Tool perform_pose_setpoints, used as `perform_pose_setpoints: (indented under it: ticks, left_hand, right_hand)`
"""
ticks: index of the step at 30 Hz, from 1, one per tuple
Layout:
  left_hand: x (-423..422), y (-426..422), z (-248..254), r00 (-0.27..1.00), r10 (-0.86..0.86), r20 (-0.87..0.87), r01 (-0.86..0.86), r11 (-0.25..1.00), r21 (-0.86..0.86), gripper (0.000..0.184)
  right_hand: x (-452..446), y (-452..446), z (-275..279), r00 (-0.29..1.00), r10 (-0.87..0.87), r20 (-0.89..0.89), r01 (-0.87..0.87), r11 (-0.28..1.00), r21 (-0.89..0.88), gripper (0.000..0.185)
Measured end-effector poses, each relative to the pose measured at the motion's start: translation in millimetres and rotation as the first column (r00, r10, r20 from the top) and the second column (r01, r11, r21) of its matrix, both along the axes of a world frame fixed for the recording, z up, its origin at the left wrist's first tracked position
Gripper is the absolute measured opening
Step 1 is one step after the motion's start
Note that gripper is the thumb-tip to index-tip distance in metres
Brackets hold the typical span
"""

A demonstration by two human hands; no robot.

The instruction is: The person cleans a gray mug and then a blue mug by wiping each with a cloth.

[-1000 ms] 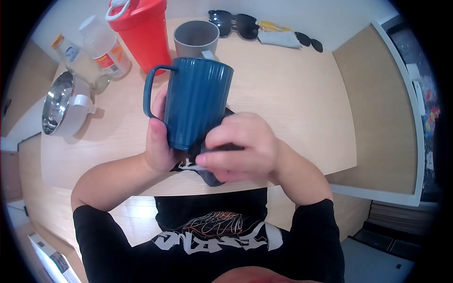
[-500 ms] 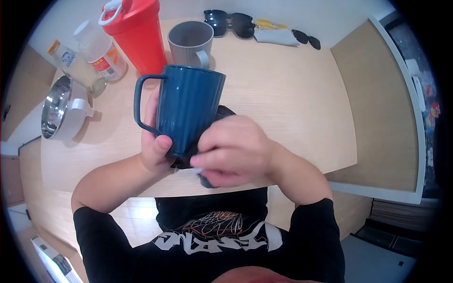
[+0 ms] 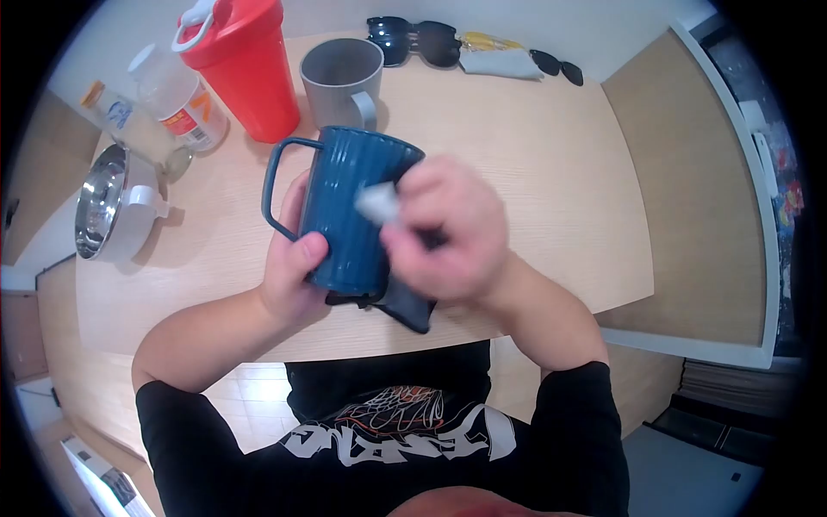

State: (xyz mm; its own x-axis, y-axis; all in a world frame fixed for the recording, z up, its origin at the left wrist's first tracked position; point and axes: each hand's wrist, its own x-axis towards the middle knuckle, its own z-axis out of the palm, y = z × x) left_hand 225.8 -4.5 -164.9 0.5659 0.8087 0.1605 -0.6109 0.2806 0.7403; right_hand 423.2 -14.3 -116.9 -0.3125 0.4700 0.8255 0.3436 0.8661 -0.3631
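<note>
A ribbed blue mug point(image 3: 349, 207) is held tilted above the near part of the table, its handle pointing left. My left hand point(image 3: 289, 263) grips it from the left and beneath, with the thumb on its lower side. A dark cloth point(image 3: 405, 303) hangs under and beside the mug's base. At the mug's right side, my right hand point(image 3: 452, 228) is blurred, its fingers closed on part of the cloth. A pale, whitish piece point(image 3: 379, 203), perhaps the cloth's tag or corner, sticks out from those fingers against the mug.
Behind the blue mug stand a grey mug point(image 3: 340, 82) and a red shaker bottle point(image 3: 245, 77). To the left are a plastic bottle point(image 3: 185, 108), a glass bottle point(image 3: 125, 116) and a steel-lined bowl point(image 3: 116, 207). Sunglasses point(image 3: 413, 41) lie along the back wall.
My right hand has moved up from the mug's base to its side, bringing the whitish piece into view. The blue mug has shifted slightly right and down in my left hand.
</note>
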Motion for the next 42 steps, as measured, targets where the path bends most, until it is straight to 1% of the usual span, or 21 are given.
perform_pose_setpoints:
  ticks: [2,5,6,8,10,14,16,18,21,22,24,25,26,28,31,33,34,37,39,40,42]
  left_hand:
    - [-0.3,4.6,0.3,0.998,0.043,-0.041,-0.042,0.999,0.019,0.083]
    - [-0.2,3.5,3.9,0.997,0.070,-0.039,-0.070,0.997,-0.021,0.081]
    - [2.6,1.1,6.3,0.994,0.091,-0.054,-0.095,0.993,-0.071,0.082]
    - [3.2,1.3,4.4,0.999,0.044,-0.032,-0.046,0.997,-0.064,0.082]
    - [3.2,1.1,6.3,1.000,-0.009,-0.019,0.007,0.998,-0.061,0.083]
    - [6.5,-1.7,4.8,1.000,-0.002,-0.026,-0.001,0.993,-0.116,0.078]
    - [6.8,-3.0,0.4,0.999,0.031,-0.020,-0.033,0.992,-0.125,0.076]
    - [5.2,-1.2,-1.4,1.000,0.026,-0.009,-0.027,0.990,-0.137,0.074]
    - [2.6,4.1,-3.2,0.999,-0.045,0.024,0.048,0.984,-0.172,0.074]
    - [4.1,4.1,-6.6,0.997,-0.051,0.055,0.061,0.981,-0.184,0.075]
    - [4.5,8.5,-28.9,0.992,-0.111,0.057,0.122,0.962,-0.244,0.075]
    - [5.0,6.2,-25.3,0.994,-0.101,0.039,0.107,0.964,-0.244,0.075]
    - [5.6,3.9,-21.7,0.996,-0.091,0.020,0.093,0.966,-0.243,0.075]
    - [7.8,0.8,-17.3,0.997,-0.082,-0.005,0.078,0.965,-0.252,0.075]
    - [7.5,2.2,-20.3,0.996,-0.084,0.025,0.087,0.966,-0.245,0.071]
    - [6.3,1.4,-18.8,0.995,-0.079,0.056,0.088,0.979,-0.183,0.069]
    - [5.4,1.6,-18.3,0.994,-0.061,0.086,0.078,0.973,-0.216,0.068]
    - [3.6,5.3,-13.9,0.994,-0.024,0.104,0.052,0.962,-0.268,0.065]
    - [4.8,7.4,-8.2,0.999,-0.032,0.030,0.039,0.969,-0.245,0.066]
    - [5.7,9.0,-9.1,0.999,-0.026,0.031,0.031,0.981,-0.193,0.064]
    - [4.7,8.2,-9.5,0.997,-0.062,0.041,0.069,0.978,-0.197,0.065]
  right_hand:
    - [-14.4,-5.6,-3.2,0.988,0.130,0.086,-0.135,0.989,0.058,0.023]
    - [-19.2,-13.3,-11.8,0.979,0.166,0.122,-0.167,0.986,-0.003,0.023]
    - [-15.0,-10.0,-7.8,0.983,0.130,0.133,-0.134,0.991,0.021,0.024]
    - [-2.4,0.6,-13.0,0.996,-0.025,0.085,0.020,0.999,0.049,0.025]
    - [0.3,5.0,-8.5,0.984,-0.172,-0.036,0.174,0.983,0.056,0.027]
    - [5.5,12.8,-13.0,0.987,-0.125,-0.104,0.127,0.992,0.014,0.025]
    - [0.4,3.4,-6.9,0.994,-0.105,-0.008,0.105,0.994,0.004,0.024]
    - [-11.0,-6.5,-10.0,0.996,0.080,0.024,-0.079,0.996,-0.035,0.024]
    - [-11.7,-2.8,-28.1,0.977,0.153,0.151,-0.173,0.977,0.126,0.029]
    - [-9.0,-0.6,-29.0,0.975,0.145,0.170,-0.172,0.973,0.157,0.030]
    - [-2.0,0.7,-25.9,0.985,0.038,0.167,-0.056,0.993,0.102,0.030]
    - [2.2,0.3,-21.7,0.986,-0.062,0.154,0.061,0.998,0.013,0.030]
    - [6.9,7.2,-15.1,0.989,-0.116,0.095,0.111,0.992,0.053,0.026]
    - [9.3,17.6,-22.8,0.966,-0.139,-0.220,0.120,0.988,-0.097,0.012]
    - [13.4,9.4,-39.0,0.977,-0.210,-0.032,0.198,0.955,-0.222,0.008]
    - [8.1,-2.9,-32.9,0.951,-0.189,0.247,0.238,0.953,-0.186,0.005]
    - [-6.2,-14.6,-5.7,0.877,-0.157,0.454,0.231,0.967,-0.111,0.004]
    - [-12.1,-19.0,7.3,0.750,0.063,0.659,0.045,0.988,-0.146,0.014]
    - [-11.7,-17.0,6.1,0.763,0.101,0.638,-0.038,0.993,-0.111,0.015]
    - [-9.8,-15.1,4.7,0.790,0.063,0.610,-0.004,0.995,-0.098,0.014]
    - [-3.9,-10.7,-0.3,0.875,-0.056,0.481,0.105,0.992,-0.074,0.013]
